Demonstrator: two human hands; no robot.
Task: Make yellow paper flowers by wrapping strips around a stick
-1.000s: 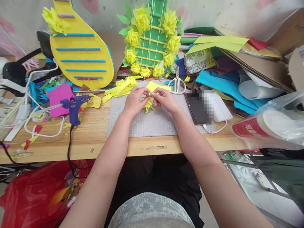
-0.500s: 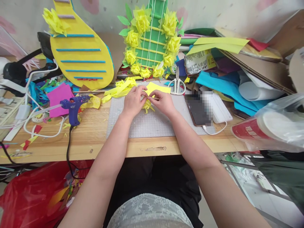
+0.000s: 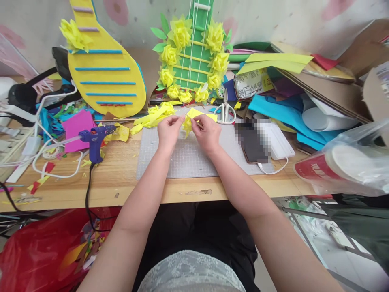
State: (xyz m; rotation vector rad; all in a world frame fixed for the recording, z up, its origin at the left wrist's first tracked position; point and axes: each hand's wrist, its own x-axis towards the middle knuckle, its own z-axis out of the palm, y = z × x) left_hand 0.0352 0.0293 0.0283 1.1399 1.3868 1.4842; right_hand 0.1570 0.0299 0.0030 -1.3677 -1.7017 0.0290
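Over the grey cutting mat [image 3: 176,164] my two hands are close together. My right hand [image 3: 207,132] pinches a small yellow crepe-paper flower [image 3: 187,126], which hangs between the hands, and a thin stick seems to run through its fingers. Facing it, my left hand [image 3: 169,133] has thumb and forefinger pressed together near the tip of that stick; what lies between them is too small to make out. A flat yellow paper sheet [image 3: 211,117] lies behind the right hand. Yellow paper strips [image 3: 154,115] are heaped behind the left.
White-handled scissors [image 3: 225,112] lie at the mat's back edge. A phone [image 3: 257,151] and a white power bank [image 3: 281,142] are to the right, near a bagged cup [image 3: 322,166]. A blue glue gun [image 3: 95,144] stands left. Behind are yellow [image 3: 106,87] and green [image 3: 197,61] instrument-shaped crafts.
My hands have moved slightly apart, the left drawing back from the flower. The right hand has turned, with its fingers curled more. The view has shifted slightly.
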